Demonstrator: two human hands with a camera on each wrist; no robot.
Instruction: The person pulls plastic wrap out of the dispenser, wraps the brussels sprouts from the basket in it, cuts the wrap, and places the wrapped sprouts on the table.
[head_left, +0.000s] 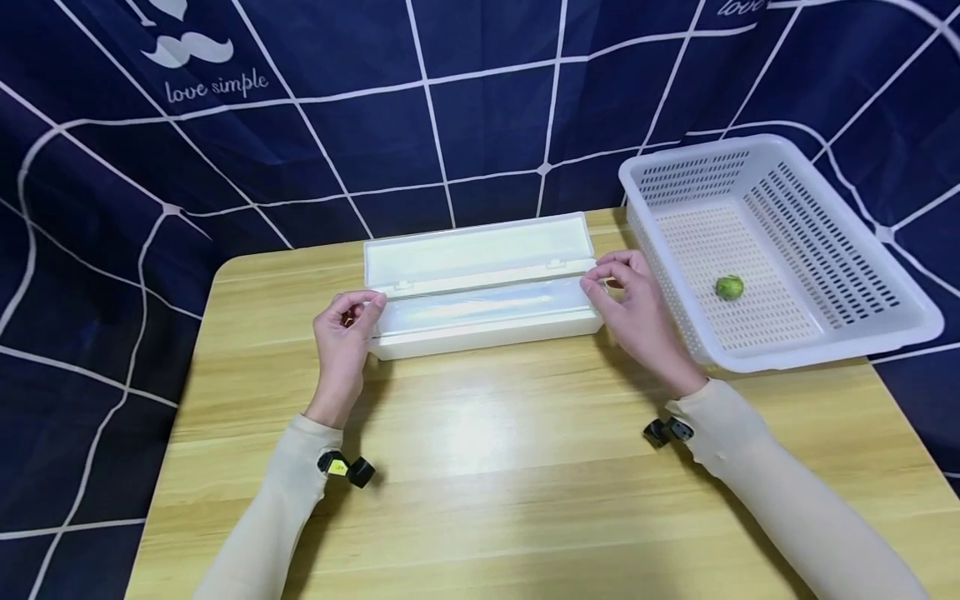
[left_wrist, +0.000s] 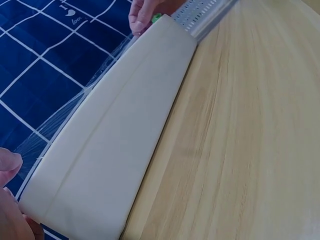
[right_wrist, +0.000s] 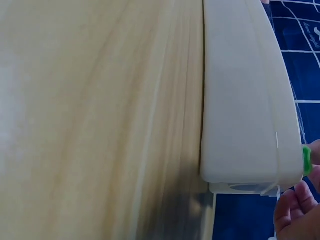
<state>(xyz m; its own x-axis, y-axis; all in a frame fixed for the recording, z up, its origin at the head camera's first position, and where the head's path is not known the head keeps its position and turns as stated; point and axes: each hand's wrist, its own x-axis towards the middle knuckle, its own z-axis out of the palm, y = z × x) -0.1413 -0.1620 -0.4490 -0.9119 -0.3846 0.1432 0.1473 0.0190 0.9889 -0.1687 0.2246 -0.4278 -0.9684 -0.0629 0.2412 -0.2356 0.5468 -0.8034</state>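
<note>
A long white cling film dispenser box [head_left: 483, 335] lies on the table, its lid [head_left: 480, 250] tipped back. Clear cling film [head_left: 480, 305] spans the opening, and in the left wrist view a loose strip of the film [left_wrist: 65, 114] rises along the box edge. At the left end my left hand [head_left: 342, 333] pinches the film between thumb and fingers. My right hand [head_left: 636, 304] pinches the film at the right end. Beside the right fingers, a small green piece [right_wrist: 306, 160] sits on the box edge. The film roll inside cannot be made out.
To the right of the box stands a white perforated plastic basket [head_left: 817, 354] with a small round green vegetable [head_left: 729, 287] in it. A dark blue cloth [head_left: 495, 125] with white lines hangs behind the wooden table [head_left: 480, 500].
</note>
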